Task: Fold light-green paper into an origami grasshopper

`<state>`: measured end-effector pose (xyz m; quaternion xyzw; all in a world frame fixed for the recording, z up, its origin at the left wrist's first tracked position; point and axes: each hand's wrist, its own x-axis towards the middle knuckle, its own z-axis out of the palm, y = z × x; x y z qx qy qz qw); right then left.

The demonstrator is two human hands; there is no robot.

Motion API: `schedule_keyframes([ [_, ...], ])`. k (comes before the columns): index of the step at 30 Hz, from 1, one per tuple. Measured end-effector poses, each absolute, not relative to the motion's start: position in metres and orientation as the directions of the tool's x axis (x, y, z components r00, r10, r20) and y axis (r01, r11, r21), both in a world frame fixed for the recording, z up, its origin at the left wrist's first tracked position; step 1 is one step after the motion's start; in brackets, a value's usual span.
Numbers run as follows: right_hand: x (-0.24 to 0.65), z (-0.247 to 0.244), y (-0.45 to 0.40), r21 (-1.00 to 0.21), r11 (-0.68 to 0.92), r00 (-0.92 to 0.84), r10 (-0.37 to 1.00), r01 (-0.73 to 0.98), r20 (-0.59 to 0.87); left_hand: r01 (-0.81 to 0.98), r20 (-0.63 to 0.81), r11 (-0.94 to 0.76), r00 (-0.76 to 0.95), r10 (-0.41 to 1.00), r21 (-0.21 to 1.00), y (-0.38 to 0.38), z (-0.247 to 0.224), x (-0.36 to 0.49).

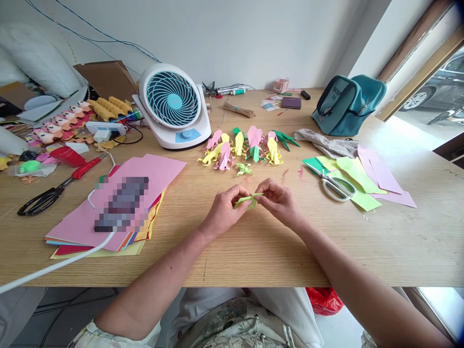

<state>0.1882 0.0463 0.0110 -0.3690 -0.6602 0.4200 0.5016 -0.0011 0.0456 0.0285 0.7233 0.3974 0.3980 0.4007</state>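
Note:
Between my two hands is a small folded piece of light green paper (250, 200), held above the wooden table (232, 263). My left hand (226, 208) pinches its left side between thumb and fingers. With thumb and forefinger, my right hand (277, 200) grips its right end. Just beyond my hands lies a small light green folded paper figure (244, 168). Behind it sits a cluster of folded paper figures (254, 137) in pink, yellow and green.
Left are stacked coloured paper sheets (166, 169) under a blurred dark device, black-handled scissors (43, 198) and a white fan (174, 104). To the right, white-handled scissors (339, 188) rest on paper pieces (366, 200); a grey cloth (326, 142) and teal bag (342, 108) stand behind.

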Motion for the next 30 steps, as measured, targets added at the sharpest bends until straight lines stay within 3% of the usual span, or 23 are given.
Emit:
schedule_keyframes([
  [6, 0.189, 0.018, 0.045, -0.893, 0.446, -0.291, 0.863, 0.059, 0.412, 0.138, 0.130, -0.210, 0.438, 0.889, 0.968, 0.050, 0.032, -0.004],
  [12, 0.192, 0.021, 0.045, -0.857, 0.501, -0.317, 0.838, 0.123, 0.444, 0.037, 0.091, -0.125, 0.490, 0.867, 0.992, 0.054, 0.030, -0.004],
  [19, 0.187, 0.008, 0.045, -0.939, 0.312, -0.315, 0.914, 0.144, 0.255, 0.187, 0.101, -0.204, 0.450, 0.888, 0.961, 0.057, 0.022, -0.005],
  [30, 0.177, 0.007, 0.046, -0.994, 0.108, -0.238, 0.965, -0.014, 0.108, 0.182, 0.156, -0.251, 0.420, 0.894, 0.951, 0.054, 0.022, -0.001],
])
